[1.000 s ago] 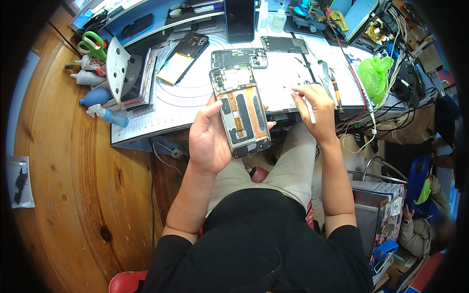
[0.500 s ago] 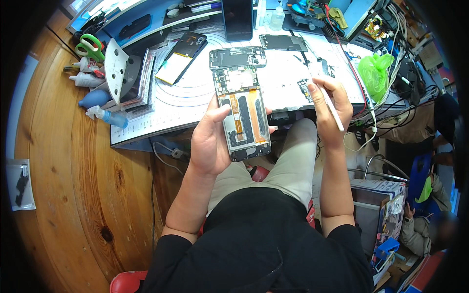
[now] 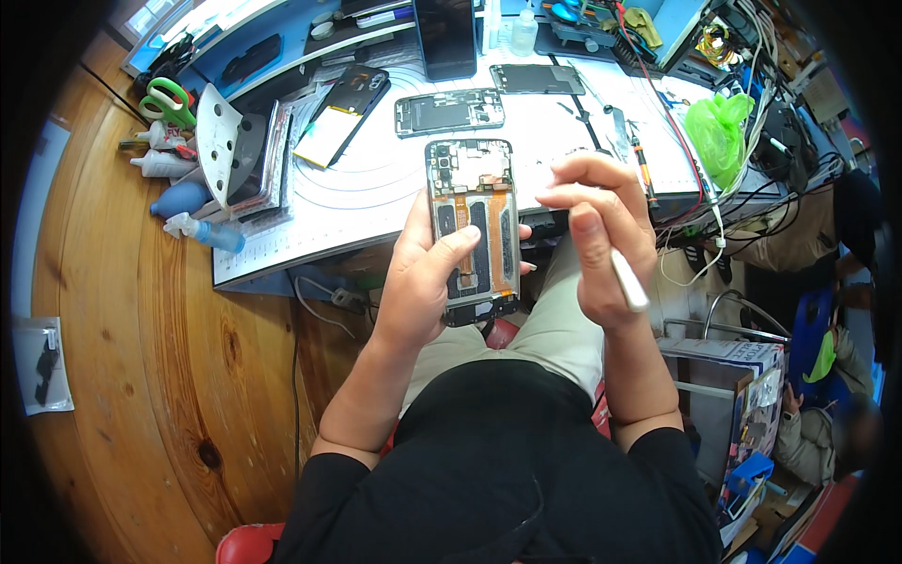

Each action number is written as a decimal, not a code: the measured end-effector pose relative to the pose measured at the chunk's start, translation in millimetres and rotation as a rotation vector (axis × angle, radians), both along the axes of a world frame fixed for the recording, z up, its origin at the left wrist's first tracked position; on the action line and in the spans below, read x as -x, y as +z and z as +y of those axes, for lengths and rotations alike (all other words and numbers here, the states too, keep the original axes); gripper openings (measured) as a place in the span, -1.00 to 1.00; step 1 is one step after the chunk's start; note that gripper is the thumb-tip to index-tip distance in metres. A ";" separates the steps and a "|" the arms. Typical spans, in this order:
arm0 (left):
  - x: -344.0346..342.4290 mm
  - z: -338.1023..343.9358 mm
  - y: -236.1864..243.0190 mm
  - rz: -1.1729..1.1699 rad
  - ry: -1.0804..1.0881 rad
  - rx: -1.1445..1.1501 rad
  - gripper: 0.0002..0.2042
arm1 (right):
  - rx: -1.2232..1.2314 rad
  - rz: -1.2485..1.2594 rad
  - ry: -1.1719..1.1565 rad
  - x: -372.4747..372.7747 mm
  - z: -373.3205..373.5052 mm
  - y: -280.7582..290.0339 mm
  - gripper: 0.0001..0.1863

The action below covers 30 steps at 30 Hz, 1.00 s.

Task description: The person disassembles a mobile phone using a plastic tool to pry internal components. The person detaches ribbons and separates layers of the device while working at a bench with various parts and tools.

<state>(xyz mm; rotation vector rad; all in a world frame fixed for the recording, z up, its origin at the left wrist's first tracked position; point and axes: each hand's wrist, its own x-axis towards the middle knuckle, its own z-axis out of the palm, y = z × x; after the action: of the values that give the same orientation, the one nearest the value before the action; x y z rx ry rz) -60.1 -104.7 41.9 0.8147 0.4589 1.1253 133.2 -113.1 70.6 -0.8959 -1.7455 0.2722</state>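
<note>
My left hand (image 3: 421,268) grips an opened smartphone (image 3: 490,240) upright over my lap, thumb across its middle and fingertips showing at its right edge. The phone's back is off: circuit board parts show at the top, orange flex cables and dark pads below. To the right of the phone, apart from it, my right hand (image 3: 606,235) is closed on a white pen-shaped tool (image 3: 629,282). The tool's thick end sticks out below the palm; its tip is hidden by the fingers. Just beyond the phone, a dark phone frame piece (image 3: 449,113) lies on the bench.
On the white bench (image 3: 319,202) lie a black panel (image 3: 537,79), a phone back cover (image 3: 362,89) and an orange-black screwdriver (image 3: 644,164). Green-handled scissors (image 3: 167,101) and a blue spray bottle (image 3: 205,232) stand left. A green bag (image 3: 719,136) and cables (image 3: 752,202) are right.
My right hand has moved left toward the phone, off the small board piece on the bench, uncovering the screwdriver. The phone has come slightly nearer to me; my left thumb has shifted further across it.
</note>
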 end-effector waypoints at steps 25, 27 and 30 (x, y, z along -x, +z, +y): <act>-6.2 -18.3 -3.3 0.237 0.135 -0.187 -0.44 | 0.351 0.503 0.456 27.8 -25.9 1.4 -0.73; -6.9 -19.5 -2.3 0.230 0.142 -0.181 -0.44 | 0.345 0.502 0.458 29.1 -26.0 1.6 -0.73; -9.5 -20.1 -0.8 0.238 0.168 -0.182 -0.49 | 0.336 0.486 0.462 28.5 -25.7 1.0 -0.74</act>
<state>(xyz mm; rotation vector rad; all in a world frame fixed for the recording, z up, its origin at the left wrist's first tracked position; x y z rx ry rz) -50.7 -124.8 41.1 1.0929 0.6387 1.2429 104.6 -138.8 71.6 -0.5763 -1.4434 1.0238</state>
